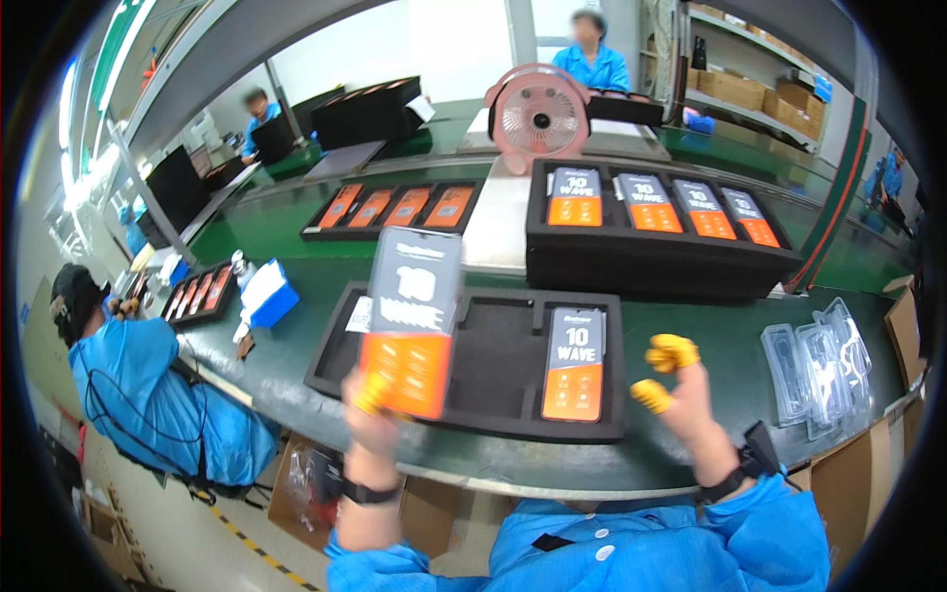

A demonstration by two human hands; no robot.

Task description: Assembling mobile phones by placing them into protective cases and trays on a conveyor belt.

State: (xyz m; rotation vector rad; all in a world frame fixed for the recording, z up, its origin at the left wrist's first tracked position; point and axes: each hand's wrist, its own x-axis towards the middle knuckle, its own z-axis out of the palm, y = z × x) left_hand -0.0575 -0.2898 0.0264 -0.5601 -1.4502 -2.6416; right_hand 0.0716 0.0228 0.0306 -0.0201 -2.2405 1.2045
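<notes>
My left hand [372,422], with yellow finger covers, grips a smartphone [412,314] by its lower left edge. Grey above and orange below, the smartphone is tilted up over the left part of a black foam tray [493,419]. A second smartphone [574,365] with the same colours lies in the right slot of that tray, and a middle slot holds nothing. Just right of the tray, my right hand [683,390] is raised, its yellow-covered thumb and fingers curved and apart, with nothing between them. The left fingers behind the phone are hidden.
Behind is a deep black tray stack [661,264] with several phones. Left of it lies a flat tray [326,234] of orange-faced phones. A pink fan [540,113], clear plastic trays [817,370] and a blue box [271,296] stand around. A co-worker [158,395] sits at left.
</notes>
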